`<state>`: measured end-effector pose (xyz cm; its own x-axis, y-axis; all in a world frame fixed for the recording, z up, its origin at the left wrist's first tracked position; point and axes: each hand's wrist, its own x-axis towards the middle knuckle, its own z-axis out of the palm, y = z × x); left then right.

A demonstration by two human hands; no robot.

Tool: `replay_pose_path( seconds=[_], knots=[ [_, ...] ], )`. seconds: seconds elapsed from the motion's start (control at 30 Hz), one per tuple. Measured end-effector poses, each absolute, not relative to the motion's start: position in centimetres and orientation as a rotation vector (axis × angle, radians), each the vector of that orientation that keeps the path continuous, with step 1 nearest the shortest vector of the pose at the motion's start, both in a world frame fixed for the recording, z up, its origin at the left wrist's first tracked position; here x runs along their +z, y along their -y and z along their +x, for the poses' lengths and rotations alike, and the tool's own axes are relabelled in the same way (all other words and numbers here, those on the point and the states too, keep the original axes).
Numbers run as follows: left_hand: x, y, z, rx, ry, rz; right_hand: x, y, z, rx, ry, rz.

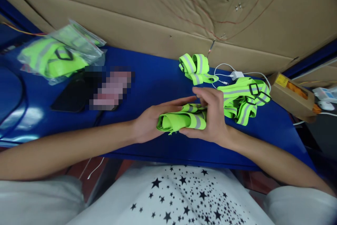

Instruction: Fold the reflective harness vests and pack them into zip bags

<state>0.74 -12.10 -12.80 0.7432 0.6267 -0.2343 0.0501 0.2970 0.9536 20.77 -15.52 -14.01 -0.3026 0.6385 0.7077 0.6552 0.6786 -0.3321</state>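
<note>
Torso: pale grey-white shirt (179,200), printed with black five-pointed stars of mixed sizes. Larger stars are scattered among fine specks, and the print is densest at the centre of the chest.

Sleeves: short, plain, in the same pale fabric; left sleeve (37,200), right sleeve (302,207).

Forearms: bare from sleeve hem to wrist.

Left hand (147,123) and right hand (214,116): bare, uncovered.

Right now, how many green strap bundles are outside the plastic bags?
3: a folded bundle between the left hand and right hand, a rolled bundle by the cardboard, a buckled bundle further right. The bags may hide more.
</note>
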Motion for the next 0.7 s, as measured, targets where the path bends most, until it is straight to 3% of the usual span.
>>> replay_pose_path(
  seconds=[0.23, 0.4, 0.7],
  knots=[
    [-12.7, 12.0, 1.1, 0.533, -0.643, 0.725, -14.6, 14.7, 21.2, -0.057, 2.259, -0.743],
    [-13.1, 11.8, 1.2, 0.569, -0.566, 0.647, -14.4, 15.2, 21.5, -0.532, 2.301, -0.591],
    [-12.8, 9.8, 0.1, 0.596, -0.647, 1.607, -11.3, 16.3, 22.8, -0.786, 2.490, -0.663]
  ],
)
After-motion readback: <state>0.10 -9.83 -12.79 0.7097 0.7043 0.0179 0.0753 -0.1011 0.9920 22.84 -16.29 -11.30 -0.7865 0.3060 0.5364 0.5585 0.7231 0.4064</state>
